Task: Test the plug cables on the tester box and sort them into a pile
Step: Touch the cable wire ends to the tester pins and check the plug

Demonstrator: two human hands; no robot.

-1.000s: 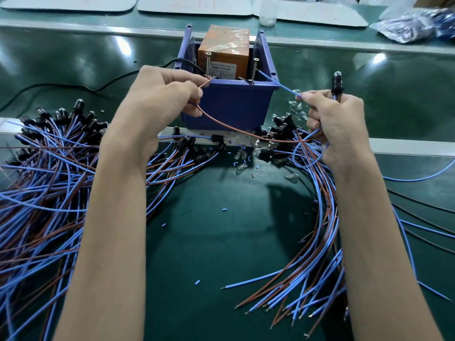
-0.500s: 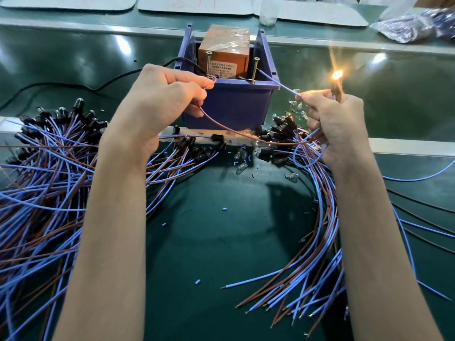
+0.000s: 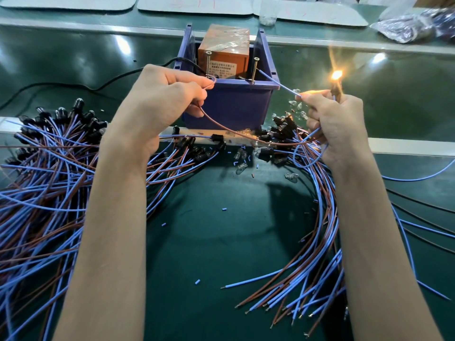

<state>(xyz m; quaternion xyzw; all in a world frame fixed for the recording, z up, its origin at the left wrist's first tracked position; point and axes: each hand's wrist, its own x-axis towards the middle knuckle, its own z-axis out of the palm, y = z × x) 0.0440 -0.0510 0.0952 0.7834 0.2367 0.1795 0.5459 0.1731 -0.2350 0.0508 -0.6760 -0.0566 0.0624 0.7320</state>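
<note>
The tester box, an orange block (image 3: 222, 54) inside a blue bin (image 3: 229, 104), stands at the far middle with two upright screws. My left hand (image 3: 162, 99) pinches the brown wire (image 3: 229, 130) and holds its end against the left screw (image 3: 209, 61). My right hand (image 3: 332, 121) pinches the blue wire (image 3: 278, 83), whose end touches the right screw (image 3: 254, 67), and also grips the black lamp socket. Its bulb (image 3: 336, 75) glows orange above my fist.
A big pile of blue and brown cables with black sockets (image 3: 44, 168) lies to the left. A smaller bundle (image 3: 317, 242) curves at the right. Loose glass bulbs (image 3: 242, 157) and wire scraps lie before the bin. A black power cord (image 3: 73, 86) runs left.
One second ago the bulb was dark; it lit half a second ago and is still glowing. My left hand pressed the brown wire onto the left screw. My hands have barely shifted since.
</note>
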